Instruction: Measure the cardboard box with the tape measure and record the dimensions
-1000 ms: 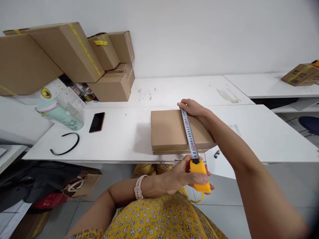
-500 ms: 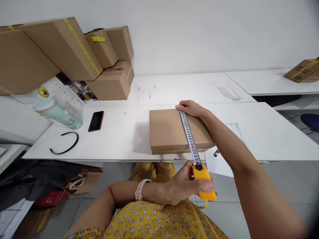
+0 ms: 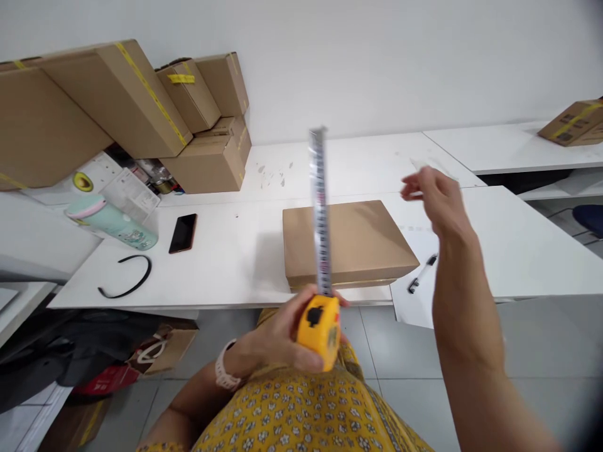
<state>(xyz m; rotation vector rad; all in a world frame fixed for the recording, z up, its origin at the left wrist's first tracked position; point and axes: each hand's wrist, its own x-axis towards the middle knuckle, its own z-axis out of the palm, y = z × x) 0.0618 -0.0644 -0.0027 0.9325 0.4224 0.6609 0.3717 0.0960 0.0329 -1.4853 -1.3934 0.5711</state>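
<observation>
My left hand [image 3: 282, 336] is wrapped round the yellow case of a tape measure [image 3: 330, 333], just in front of the table edge. The extended metal blade [image 3: 321, 213] points away from me, its free end in the air and slightly blurred. Below the blade, a closed brown cardboard box [image 3: 367, 235] lies on the white table near its front edge. To the right of the box, my right hand [image 3: 440, 201] is raised above the table. Its fingers are loosely bent and apart, with nothing visible in them. Near it lie a black-and-clear pen [image 3: 423, 274] and white paper [image 3: 414, 309].
Cardboard boxes [image 3: 207, 166] are stacked at the back left. A mint bottle [image 3: 113, 221], a phone [image 3: 183, 233] and a black headband [image 3: 149, 270] lie on the table's left part. Another box [image 3: 572, 123] sits far right, by the wall [image 3: 353, 69].
My right hand has let go of the blade's end and moved right, off the box. The tape measure has swung left and lifted, its blade now free. The pen and paper are more visible.
</observation>
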